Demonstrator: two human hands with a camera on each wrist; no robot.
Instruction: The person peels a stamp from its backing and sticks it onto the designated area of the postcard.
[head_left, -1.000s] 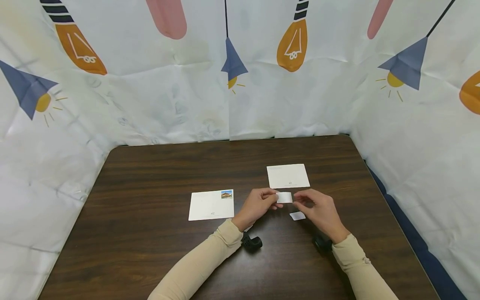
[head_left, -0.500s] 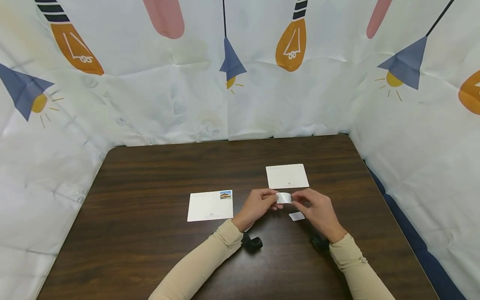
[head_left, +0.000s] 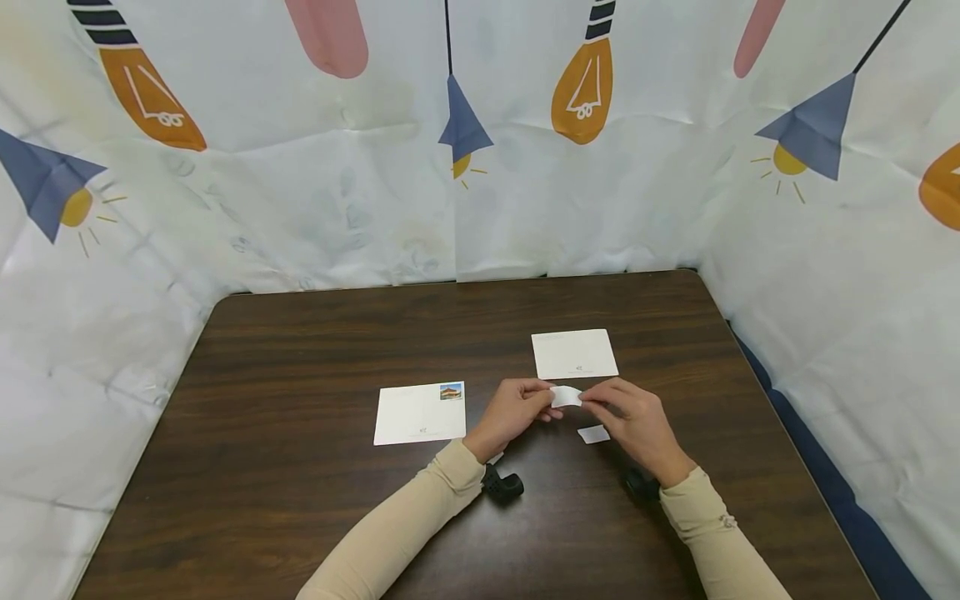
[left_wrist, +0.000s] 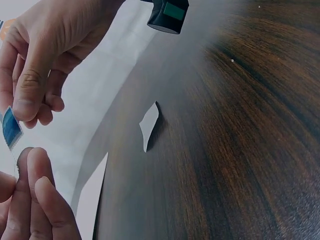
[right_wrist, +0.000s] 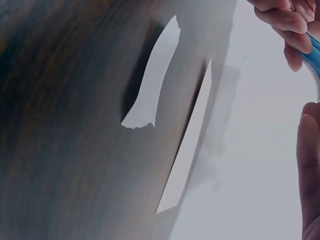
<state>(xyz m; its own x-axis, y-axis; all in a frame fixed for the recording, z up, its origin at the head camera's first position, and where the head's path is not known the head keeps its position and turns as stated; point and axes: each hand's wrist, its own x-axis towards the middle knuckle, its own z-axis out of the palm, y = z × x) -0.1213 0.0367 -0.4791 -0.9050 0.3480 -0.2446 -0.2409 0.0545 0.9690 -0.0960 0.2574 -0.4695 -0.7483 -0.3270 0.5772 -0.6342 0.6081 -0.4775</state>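
My left hand (head_left: 513,413) pinches the left end of a small postage stamp (head_left: 566,397) between thumb and fingers. The stamp's white back faces the head view. A blue printed face with a toothed edge shows on the stamp (left_wrist: 12,129) in the left wrist view. At the opposite end, my right hand (head_left: 632,417) pinches the stamp's edge with thumb and forefinger. Held between the two hands, the stamp bows slightly. Just beyond them lies a blank white card (head_left: 575,354) with small print at its bottom edge. Fingers cover both ends of the stamp.
Below the right hand, a white paper scrap (head_left: 594,434) lies on the dark wooden table (head_left: 300,500). Another white scrap (head_left: 496,458) peeks out by the left wrist. To the left lies a white card (head_left: 416,421) bearing a stamp (head_left: 451,391). A printed curtain (head_left: 337,192) surrounds the table.
My right fingers have come in from just beside the stamp and taken its right end. The stamp, flatter before, now curves. My left hand has kept its hold.
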